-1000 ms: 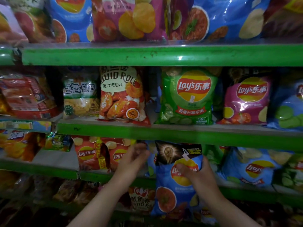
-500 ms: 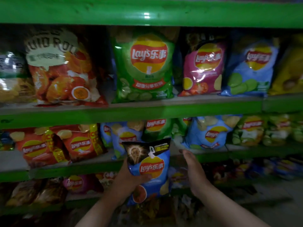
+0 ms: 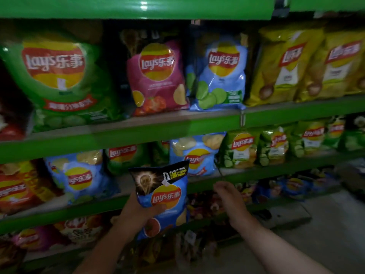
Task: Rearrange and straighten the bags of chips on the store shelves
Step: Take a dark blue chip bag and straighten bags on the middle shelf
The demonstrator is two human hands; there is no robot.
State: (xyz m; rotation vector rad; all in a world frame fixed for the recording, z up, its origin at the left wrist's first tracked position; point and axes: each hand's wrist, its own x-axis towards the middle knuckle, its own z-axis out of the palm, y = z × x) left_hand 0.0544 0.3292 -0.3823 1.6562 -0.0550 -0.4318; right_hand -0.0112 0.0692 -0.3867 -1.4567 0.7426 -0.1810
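Note:
My left hand (image 3: 136,212) grips a blue Lay's bag with a black top (image 3: 166,196), holding it upright in front of the lower green shelf (image 3: 98,206), thumb across its front. My right hand (image 3: 229,198) hovers just right of the bag with loosely curled fingers, holding nothing. Behind the held bag stand a blue Lay's bag (image 3: 195,155) and a green bag (image 3: 126,157). On the shelf above sit a big green bag (image 3: 57,80), a magenta bag (image 3: 158,76) and a light blue bag (image 3: 221,74).
Yellow bags (image 3: 296,64) fill the upper shelf at right. Small green bags (image 3: 272,147) line the lower shelf to the right, and orange-red bags (image 3: 17,188) to the left. More snacks crowd the bottom shelf (image 3: 197,206). Grey floor (image 3: 316,234) lies at lower right.
The view has swung right and down along the shelves. The blue bag passed from my right hand to my left, and my right hand has come away from it.

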